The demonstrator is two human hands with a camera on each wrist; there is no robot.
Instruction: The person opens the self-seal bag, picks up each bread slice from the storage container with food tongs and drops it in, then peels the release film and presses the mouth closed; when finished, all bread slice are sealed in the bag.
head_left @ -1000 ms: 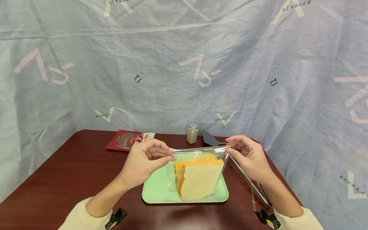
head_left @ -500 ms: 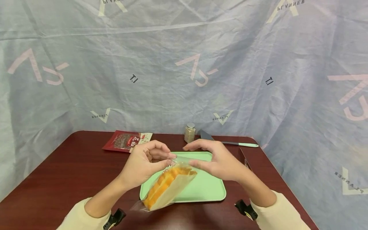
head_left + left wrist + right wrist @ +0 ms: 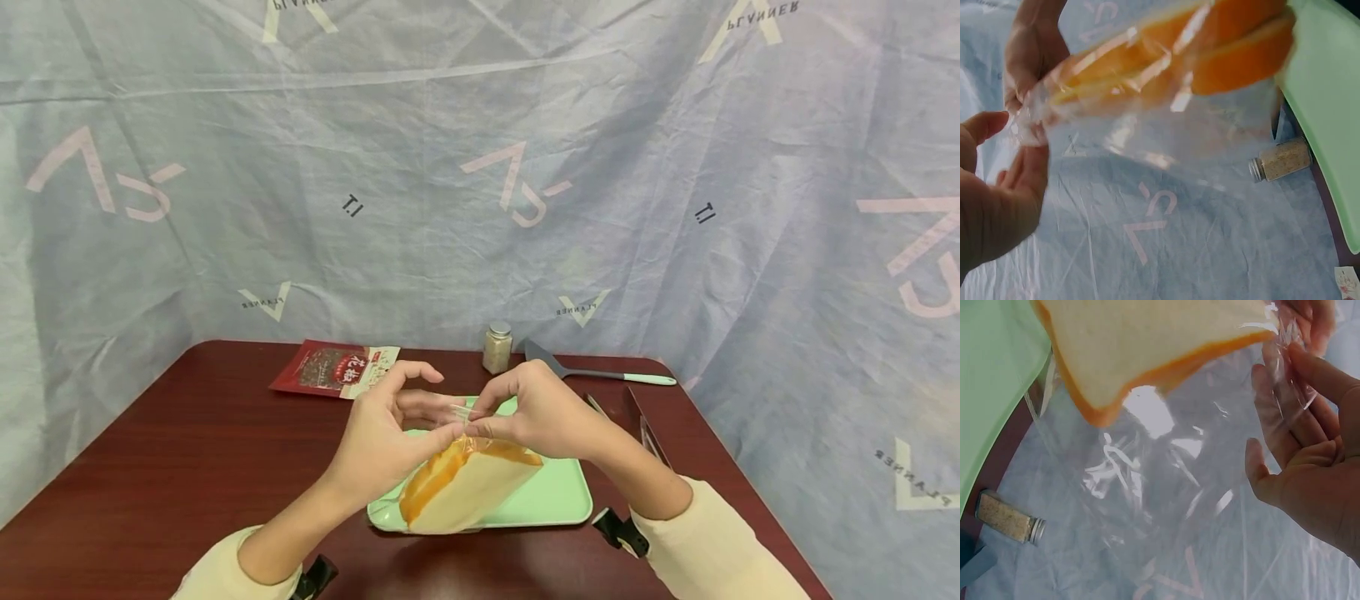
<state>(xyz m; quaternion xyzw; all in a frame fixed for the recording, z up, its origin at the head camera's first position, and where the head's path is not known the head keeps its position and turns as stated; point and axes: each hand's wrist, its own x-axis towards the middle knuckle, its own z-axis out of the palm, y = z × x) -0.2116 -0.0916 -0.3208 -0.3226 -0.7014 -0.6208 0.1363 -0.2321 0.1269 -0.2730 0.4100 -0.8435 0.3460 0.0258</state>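
A clear plastic bag (image 3: 1179, 487) holds thick slices of bread (image 3: 476, 496) with orange-brown crust. It hangs tilted over a light green tray (image 3: 570, 496), its upper end gathered in a bunch between both hands. My left hand (image 3: 382, 437) holds the gathered film between thumb and fingers, the index finger raised off it. From the other side, my right hand (image 3: 536, 417) pinches the same bunch with thumb and fingertips. In the left wrist view the bread's crust (image 3: 1241, 69) shows through the film; in the right wrist view a pale slice face (image 3: 1147, 337) shows.
Behind the tray stand a red food packet (image 3: 333, 369), a small jar (image 3: 497, 348) with a metal lid, and a spatula (image 3: 592, 374). Metal tongs (image 3: 649, 437) lie to the right, partly hidden by the right arm. A grey cloth (image 3: 420, 208) hangs behind the table.
The bag's edge, earlier stretched wide between both hands, is now gathered into a bunch. My right hand moved left to meet the left. The bread swung left, tilted, then came partly back over the tray.
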